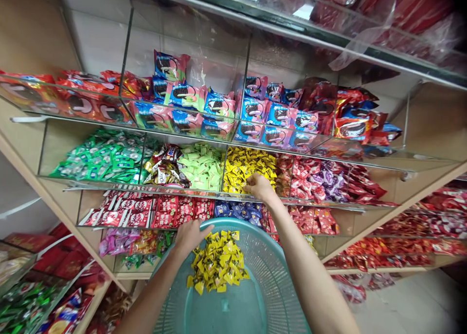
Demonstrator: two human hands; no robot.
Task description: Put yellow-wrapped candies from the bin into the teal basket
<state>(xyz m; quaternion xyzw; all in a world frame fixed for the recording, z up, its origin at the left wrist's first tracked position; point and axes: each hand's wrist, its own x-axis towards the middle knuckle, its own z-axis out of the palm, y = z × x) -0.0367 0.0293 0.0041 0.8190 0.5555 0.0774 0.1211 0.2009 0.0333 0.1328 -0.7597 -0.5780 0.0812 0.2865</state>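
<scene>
My left hand (189, 235) grips the far rim of a teal plastic basket (272, 275) held against the shelves. Inside the basket lies a heap of yellow wrapped candies (218, 263). My right hand (260, 186) reaches over the glass front into the bin of yellow candies (246, 164) on the middle shelf, its fingers curled down into the pile. What those fingers hold is hidden by the back of the hand.
Glass-fronted bins hold green candies (105, 156), pale green candies (202, 166), red and pink sweets (321, 178), and cookie packs (219, 107) above. Red packets (127, 210) and blue candies (237, 210) fill the shelf below. More stock stands at lower left (32, 295).
</scene>
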